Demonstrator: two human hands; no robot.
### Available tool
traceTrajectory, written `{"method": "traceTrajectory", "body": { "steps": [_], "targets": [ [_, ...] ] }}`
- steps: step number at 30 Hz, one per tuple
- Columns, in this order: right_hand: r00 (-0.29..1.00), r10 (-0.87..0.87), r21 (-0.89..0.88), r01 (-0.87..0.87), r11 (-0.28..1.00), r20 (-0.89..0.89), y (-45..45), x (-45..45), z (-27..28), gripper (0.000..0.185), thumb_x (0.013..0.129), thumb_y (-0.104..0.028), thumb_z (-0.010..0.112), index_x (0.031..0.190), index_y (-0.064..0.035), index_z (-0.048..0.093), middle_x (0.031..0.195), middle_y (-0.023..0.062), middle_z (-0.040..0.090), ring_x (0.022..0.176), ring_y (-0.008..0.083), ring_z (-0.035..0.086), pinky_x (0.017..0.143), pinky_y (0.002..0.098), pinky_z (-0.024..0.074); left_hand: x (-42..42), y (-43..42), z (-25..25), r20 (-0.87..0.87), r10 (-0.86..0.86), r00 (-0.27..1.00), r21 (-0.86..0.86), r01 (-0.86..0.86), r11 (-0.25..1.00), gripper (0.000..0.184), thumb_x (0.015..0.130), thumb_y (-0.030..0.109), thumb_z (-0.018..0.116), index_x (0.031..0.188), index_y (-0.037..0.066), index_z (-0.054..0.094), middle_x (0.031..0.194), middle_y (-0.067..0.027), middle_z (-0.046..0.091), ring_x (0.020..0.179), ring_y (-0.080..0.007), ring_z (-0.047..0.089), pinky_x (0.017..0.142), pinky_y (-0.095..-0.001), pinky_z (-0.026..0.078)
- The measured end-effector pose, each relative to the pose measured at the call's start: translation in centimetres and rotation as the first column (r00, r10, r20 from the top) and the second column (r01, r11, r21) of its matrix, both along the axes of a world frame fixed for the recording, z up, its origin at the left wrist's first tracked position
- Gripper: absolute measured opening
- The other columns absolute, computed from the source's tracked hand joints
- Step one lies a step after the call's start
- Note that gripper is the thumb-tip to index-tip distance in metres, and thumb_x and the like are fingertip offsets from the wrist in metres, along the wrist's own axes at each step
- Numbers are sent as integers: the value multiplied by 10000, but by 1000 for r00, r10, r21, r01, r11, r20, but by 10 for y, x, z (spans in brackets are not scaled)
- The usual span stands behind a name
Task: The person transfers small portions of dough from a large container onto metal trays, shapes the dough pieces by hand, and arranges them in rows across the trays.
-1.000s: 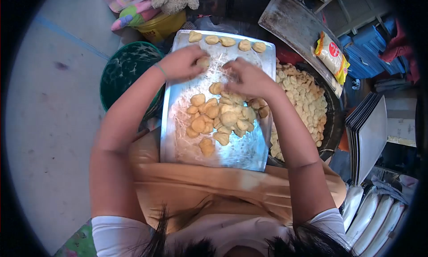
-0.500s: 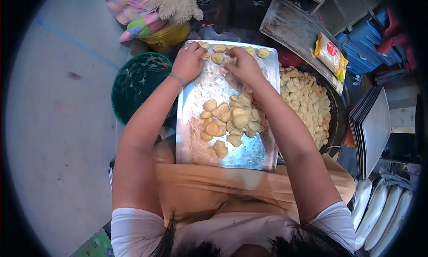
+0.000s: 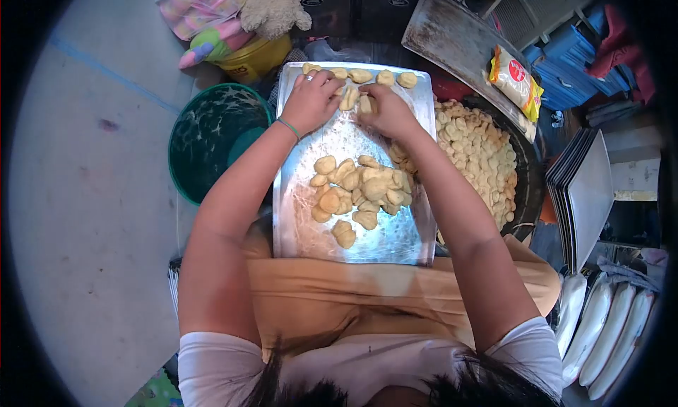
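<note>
A shiny metal tray (image 3: 353,255) rests on my lap, with a row of flattened dough pieces (image 3: 360,75) along its far edge. My left hand (image 3: 318,98) is near the tray's far left, fingers bent and closed against a pale dough piece (image 3: 347,98). Just right of it, my right hand (image 3: 388,112) pinches another dough piece (image 3: 366,105) close to the tray surface. A loose heap of dough pieces (image 3: 374,184) lies on the tray's middle, nearer my body. Fingertips of both hands are partly hidden.
A green basin (image 3: 185,142) stands left of the tray. On the right, a large round container holds many more dough pieces (image 3: 477,152). Behind it lean a dark baking tray (image 3: 452,36) and a yellow-and-red packet (image 3: 515,82). Stacked trays (image 3: 583,195) stand far right.
My left hand has moved right, closing on a dough piece in the second row. My right hand now shows a dough piece between its fingers. The view has shifted slightly.
</note>
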State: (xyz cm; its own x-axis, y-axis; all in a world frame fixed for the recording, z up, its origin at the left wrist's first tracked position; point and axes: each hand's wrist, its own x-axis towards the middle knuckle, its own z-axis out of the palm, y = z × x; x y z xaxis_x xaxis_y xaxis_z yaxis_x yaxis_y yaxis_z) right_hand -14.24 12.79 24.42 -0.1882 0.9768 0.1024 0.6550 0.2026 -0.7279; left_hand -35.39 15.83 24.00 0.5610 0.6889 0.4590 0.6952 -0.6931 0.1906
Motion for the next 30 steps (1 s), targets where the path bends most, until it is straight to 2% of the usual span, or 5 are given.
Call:
{"method": "traceTrajectory", "body": {
  "steps": [4,6,11,17,30],
  "targets": [
    [994,-98,183,103,978,-36,-1,13,-7,510,661,-137,814,1118,-35,610,1024,180,669,968,329,645,880,395,499,11,-4,-1,-93,-133,987,17,135,991,294,837,207,639,1123,137,658,1185,-36,605,1092,-251,549,937,-382,377],
    [949,-206,-128,180,975,-238,4,24,-4,517,667,-120,830,1134,-35,625,1073,169,640,1016,315,627,893,390,493,18,-5,-5,-134,-137,981,10,140,990,271,854,194,621,1116,137,662,1181,-30,615,1093,-235,552,940,-378,376],
    [984,155,156,-167,974,83,-3,38,-8,559,722,-106,802,1240,-58,599,1053,138,644,980,275,640,872,358,501,26,7,-14,-81,-155,985,-78,149,986,264,880,135,582,1133,141,655,1141,-52,642,1084,-210,567,943,-365,388],
    [975,-213,84,218,972,-64,-2,39,-14,397,710,-118,787,1083,-60,662,962,171,666,897,335,653,822,382,518,43,0,1,57,-140,988,-130,146,981,352,850,156,622,1201,137,626,1158,-64,633,1119,-235,559,967,-369,375],
    [974,-227,208,222,953,0,-8,79,-16,266,766,-125,738,1010,-43,671,1020,144,649,858,272,660,773,372,529,86,-1,-4,-29,-88,996,-46,86,995,304,809,291,676,1074,143,666,1021,-30,631,1074,-219,546,974,-407,341]
  ]
}}
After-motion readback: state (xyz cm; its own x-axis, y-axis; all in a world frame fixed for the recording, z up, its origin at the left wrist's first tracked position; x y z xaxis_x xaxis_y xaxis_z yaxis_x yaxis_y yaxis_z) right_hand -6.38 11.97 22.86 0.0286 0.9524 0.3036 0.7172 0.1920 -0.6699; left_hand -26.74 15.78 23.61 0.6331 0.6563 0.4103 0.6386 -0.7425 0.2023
